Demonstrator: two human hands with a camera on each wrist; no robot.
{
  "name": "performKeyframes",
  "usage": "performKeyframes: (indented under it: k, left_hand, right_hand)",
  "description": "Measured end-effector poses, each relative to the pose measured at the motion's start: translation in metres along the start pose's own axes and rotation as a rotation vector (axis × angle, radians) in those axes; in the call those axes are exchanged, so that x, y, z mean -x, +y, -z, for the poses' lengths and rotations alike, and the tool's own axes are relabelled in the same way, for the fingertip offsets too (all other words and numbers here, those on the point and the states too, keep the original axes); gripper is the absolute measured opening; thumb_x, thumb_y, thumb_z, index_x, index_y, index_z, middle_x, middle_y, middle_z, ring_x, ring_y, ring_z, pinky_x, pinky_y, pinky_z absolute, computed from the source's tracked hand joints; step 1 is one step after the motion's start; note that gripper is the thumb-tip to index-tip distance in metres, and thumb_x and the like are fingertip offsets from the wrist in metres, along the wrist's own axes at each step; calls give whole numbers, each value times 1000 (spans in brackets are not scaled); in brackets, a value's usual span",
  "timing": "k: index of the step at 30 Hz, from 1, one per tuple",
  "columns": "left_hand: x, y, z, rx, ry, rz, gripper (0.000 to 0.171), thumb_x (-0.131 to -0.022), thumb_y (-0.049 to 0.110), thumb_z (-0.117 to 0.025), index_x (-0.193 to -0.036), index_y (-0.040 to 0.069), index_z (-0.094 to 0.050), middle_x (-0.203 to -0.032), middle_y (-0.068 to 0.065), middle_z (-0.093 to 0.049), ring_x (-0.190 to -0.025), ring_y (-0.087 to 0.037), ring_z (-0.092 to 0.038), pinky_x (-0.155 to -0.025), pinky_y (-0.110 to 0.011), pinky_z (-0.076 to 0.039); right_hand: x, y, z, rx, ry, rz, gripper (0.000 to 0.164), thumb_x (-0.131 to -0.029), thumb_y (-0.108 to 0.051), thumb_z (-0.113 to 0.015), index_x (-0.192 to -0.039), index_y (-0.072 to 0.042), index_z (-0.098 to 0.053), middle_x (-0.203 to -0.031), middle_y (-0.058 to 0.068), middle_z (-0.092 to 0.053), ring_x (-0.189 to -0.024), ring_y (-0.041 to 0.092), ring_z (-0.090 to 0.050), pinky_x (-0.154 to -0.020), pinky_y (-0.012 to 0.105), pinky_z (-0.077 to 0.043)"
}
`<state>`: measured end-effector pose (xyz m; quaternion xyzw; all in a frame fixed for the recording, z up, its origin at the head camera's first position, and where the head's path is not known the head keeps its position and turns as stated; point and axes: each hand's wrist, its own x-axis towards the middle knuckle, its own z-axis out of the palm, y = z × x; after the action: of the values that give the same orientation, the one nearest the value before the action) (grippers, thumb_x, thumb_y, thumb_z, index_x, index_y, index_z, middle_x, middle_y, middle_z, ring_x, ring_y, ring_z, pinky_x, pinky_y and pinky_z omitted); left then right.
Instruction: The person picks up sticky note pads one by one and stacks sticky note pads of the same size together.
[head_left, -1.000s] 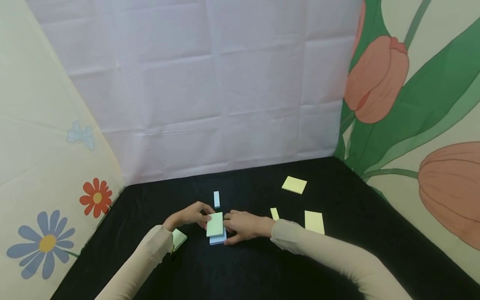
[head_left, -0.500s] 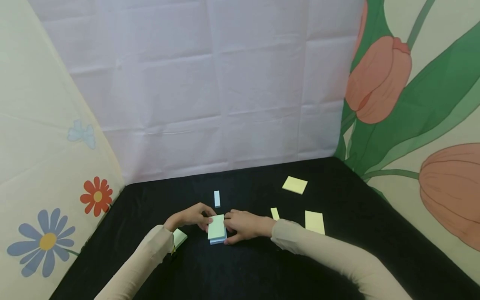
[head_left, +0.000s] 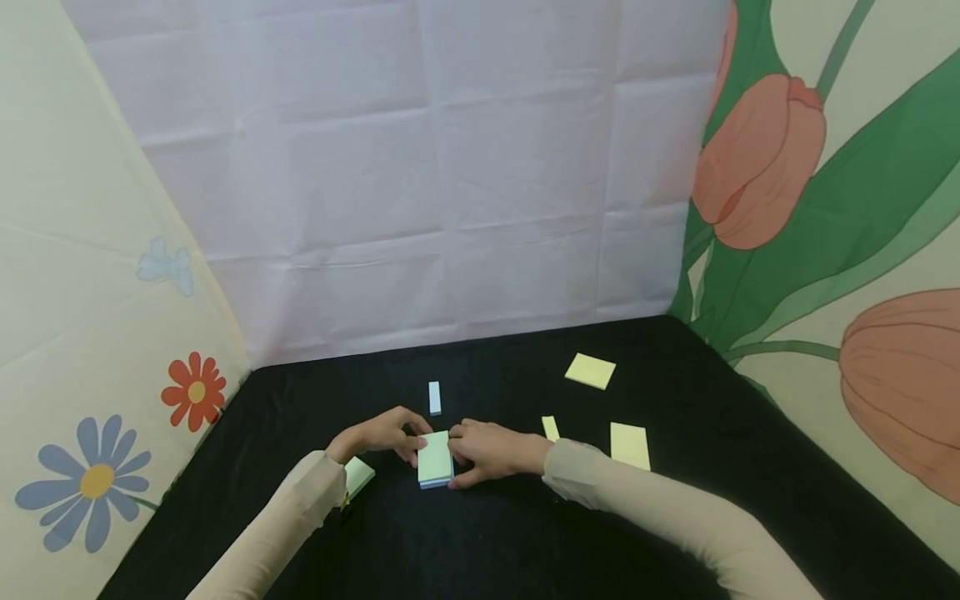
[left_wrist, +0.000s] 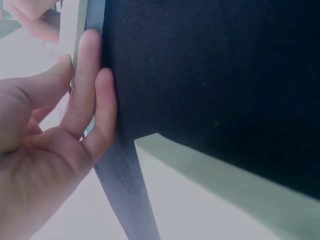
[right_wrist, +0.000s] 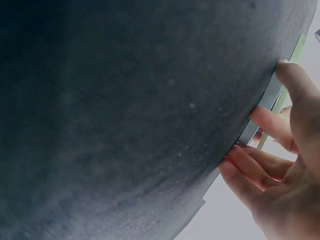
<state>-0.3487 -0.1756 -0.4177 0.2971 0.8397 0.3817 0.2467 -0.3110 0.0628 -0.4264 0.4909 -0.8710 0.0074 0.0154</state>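
Observation:
In the head view a pale green sticky note pad (head_left: 435, 455) lies over a light blue sticky note pad (head_left: 437, 483), their edges nearly lined up. My left hand (head_left: 387, 432) holds the green pad by its left side, thumb at its edge; in the left wrist view two fingertips lie along the side of the blue pad (left_wrist: 95, 17). From the right, my right hand (head_left: 487, 450) grips the blue pad, thumb near its front corner. The right wrist view shows thumb and fingers along the side of the blue pad (right_wrist: 272, 92), the green pad (right_wrist: 298, 48) against it.
Another green pad (head_left: 358, 477) sits beside the left wrist. A narrow blue pad (head_left: 434, 398) lies beyond the hands. To the right are a narrow yellow pad (head_left: 551, 427) and two larger ones, a far yellow pad (head_left: 590, 371) and a nearer yellow pad (head_left: 630, 446), on the black cloth (head_left: 480, 550).
The green pad has shifted slightly right and toward the person, so it covers more of the blue pad. My left hand moved a little with it; the right hand has stayed in place.

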Motion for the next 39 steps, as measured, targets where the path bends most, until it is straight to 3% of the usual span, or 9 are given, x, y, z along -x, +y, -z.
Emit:
performKeyframes:
  k: [13, 24, 39]
  left_hand:
    - [1, -1, -1, 21, -40, -41, 22, -97, 3, -60, -116, -6, -67, -98, -10, -64, -71, -17, -67, -70, -35, -56]
    - [1, 0, -1, 0, -42, -47, 22, -98, 1, -59, -117, -5, -67, -99, -10, -65, -72, -17, -67, -71, -34, -56]
    - [2, 0, -3, -36, -33, -37, 23, -97, 2, -59, -118, -2, -68, -102, -7, -67, -72, -16, -67, -71, -34, -56]
  right_hand:
    - [1, -1, -2, -21, 11, -3, 38, -90, -52, -68, -77, -22, -50, -101, -3, -55, -83, 8, -45, -65, 19, -38]
    - [4, -3, 2, -70, 12, -30, 36, -91, -50, -67, -78, -22, -49, -126, 7, -51, -95, 12, -47, -66, 19, -40]
    - [2, -4, 2, -53, 1, -20, 37, -90, -49, -69, -77, -22, -48, -120, 2, -55, -92, 10, -47, -67, 20, -39]
